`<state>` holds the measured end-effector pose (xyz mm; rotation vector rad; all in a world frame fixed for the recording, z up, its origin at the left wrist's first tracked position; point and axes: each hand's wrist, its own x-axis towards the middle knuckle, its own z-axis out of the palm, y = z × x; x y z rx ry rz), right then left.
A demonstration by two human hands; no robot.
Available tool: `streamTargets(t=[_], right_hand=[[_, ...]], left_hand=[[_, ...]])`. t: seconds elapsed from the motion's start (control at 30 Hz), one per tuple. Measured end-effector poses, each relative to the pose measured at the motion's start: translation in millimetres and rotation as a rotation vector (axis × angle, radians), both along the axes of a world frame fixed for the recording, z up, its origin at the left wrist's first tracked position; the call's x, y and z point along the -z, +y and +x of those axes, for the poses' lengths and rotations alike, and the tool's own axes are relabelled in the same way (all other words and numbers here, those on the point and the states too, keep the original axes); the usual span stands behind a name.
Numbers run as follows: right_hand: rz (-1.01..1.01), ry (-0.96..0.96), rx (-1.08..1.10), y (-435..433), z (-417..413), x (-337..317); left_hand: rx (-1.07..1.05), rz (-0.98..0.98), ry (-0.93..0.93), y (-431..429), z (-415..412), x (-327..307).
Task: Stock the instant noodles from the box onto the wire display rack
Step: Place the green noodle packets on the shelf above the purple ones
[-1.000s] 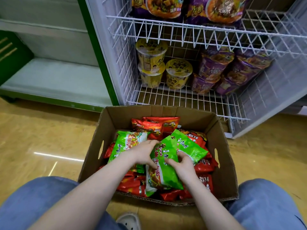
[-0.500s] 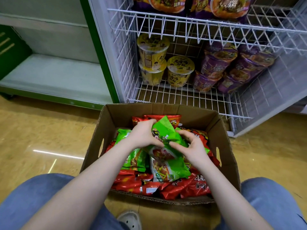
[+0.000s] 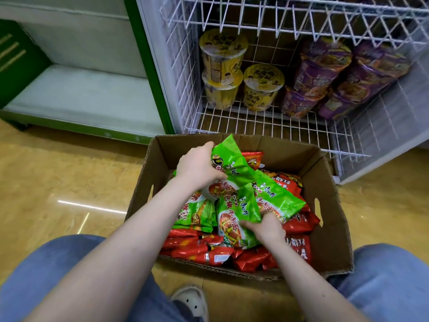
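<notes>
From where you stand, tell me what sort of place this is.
Probably a shop or supermarket aisle: a wire display rack holds yellow noodle cups and purple packs, a green-edged shelf stands beside it, and a cardboard box of noodle packets sits on the floor.

2 bare forearms reach forward and down from the bottom of the view, drawing a little closer toward the hands. The left hand [image 3: 199, 168] is farther out and higher, knuckles up, with fingers and thumb curled round the upper part of a green packet [image 3: 232, 159]. The right hand [image 3: 268, 227] sits lower and nearer the body, its fingers [image 3: 247, 225] curled onto the lower edge of a second green packet [image 3: 234, 211]. The 2 hands are apart, not touching.
</notes>
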<state>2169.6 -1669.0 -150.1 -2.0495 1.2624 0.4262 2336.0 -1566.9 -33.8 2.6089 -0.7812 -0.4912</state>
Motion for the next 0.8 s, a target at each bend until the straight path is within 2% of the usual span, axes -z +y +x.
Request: streamTargets(t=[0.1,0.2,0.27,0.33,0.5,0.6,0.8], right_hand=[[0.063,-0.012,-0.019,-0.1,2.0,0.8],[0.168,-0.098,0.018,1.0,2.9,-3.6],[0.161,-0.164,0.036,1.2,0.9,-9.7],[0.096,-0.219,0.034,-1.4,-1.6,-23.5],[-0.048,-0.329,0.020,-33.0,-6.2,-68.2],[-0.109,-0.340,-0.074,-57.6,-5.8,-105.5],[-0.035,-0.418,-0.424,-89.7,13.6,-198.6]], left_hand=[[-0.017,0.008,0.006,1.0,0.3,-0.8],[-0.006,0.030,-0.021,-1.8,-4.6,-0.6],[0.001,0.025,-0.026,-5.0,-9.3,-1.5],[-0.035,-0.043,0.019,-7.3,-9.8,-2.6],[-0.229,-0.372,0.110,-4.9,3.0,-13.9],[-0.294,-0.487,0.078,2.3,5.5,-31.0],[-0.221,-0.434,-0.030,15.6,20.4,-88.4]])
